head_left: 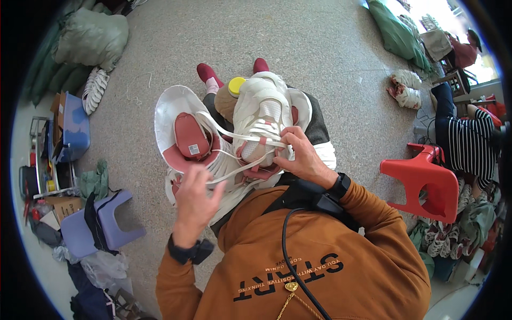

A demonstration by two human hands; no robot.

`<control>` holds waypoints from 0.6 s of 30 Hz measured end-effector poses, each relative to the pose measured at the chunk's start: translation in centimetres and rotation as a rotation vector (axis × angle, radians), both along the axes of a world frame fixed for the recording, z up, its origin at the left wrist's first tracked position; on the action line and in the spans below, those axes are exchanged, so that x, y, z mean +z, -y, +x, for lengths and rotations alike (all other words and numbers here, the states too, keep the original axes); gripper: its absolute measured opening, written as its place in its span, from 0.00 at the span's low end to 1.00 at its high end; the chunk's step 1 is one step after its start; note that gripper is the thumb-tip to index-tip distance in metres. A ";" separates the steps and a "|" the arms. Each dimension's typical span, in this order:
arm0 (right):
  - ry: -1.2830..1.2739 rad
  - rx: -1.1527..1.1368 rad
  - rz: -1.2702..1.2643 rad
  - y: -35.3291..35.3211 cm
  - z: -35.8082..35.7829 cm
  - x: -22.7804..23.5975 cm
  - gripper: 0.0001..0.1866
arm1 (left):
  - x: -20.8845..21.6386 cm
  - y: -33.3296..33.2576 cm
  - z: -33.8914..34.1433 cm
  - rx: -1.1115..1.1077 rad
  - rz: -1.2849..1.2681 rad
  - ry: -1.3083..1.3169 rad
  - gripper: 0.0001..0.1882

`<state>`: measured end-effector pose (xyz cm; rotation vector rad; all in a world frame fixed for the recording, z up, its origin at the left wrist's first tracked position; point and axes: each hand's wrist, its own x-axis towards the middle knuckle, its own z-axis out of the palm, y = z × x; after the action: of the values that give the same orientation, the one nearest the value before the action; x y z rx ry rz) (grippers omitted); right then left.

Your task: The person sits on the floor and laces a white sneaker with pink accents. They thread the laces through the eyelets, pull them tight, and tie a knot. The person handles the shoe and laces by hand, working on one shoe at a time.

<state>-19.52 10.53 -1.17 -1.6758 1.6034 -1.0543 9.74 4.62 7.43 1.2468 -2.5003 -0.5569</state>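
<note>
A white sneaker point(260, 109) with pink lining lies over my lap, its toe pointing away from me. Its white shoelace point(234, 137) is partly threaded, and long loose strands run to the left. My right hand point(306, 157) is closed at the right side of the lace opening, fingers and thumb bent around the sneaker's edge and the lace. My left hand point(194, 200) is lifted left of the sneaker, its fingers blurred. One strand reaches its fingertips; whether they grip it is unclear. Just beyond this hand lies a white shoe piece point(164, 120) with a pink insole point(192, 136).
More white shoes lie under the sneaker. A yellow-lidded jar point(237, 86) stands behind it. At right are a red plastic stool point(421, 178) and a person in a striped top point(469, 141). A purple stool point(96, 224) and a blue bin point(73, 128) stand at left.
</note>
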 end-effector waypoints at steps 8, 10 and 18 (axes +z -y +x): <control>-0.023 0.040 0.022 -0.5 -0.2 0.4 0.22 | -4.9 3.6 -9.5 -0.226 -0.379 0.039 0.15; -0.015 0.029 0.014 -0.4 -0.2 0.7 0.22 | -5.8 4.7 -9.7 -0.263 -0.378 -0.008 0.16; -0.123 0.117 -0.309 4.5 2.1 3.5 0.13 | -1.3 4.8 -7.4 -0.415 -0.362 -0.065 0.18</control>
<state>-17.42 6.00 2.30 -2.0465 1.4518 -1.2068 2.35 -0.17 6.17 0.5747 -2.6574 -0.2080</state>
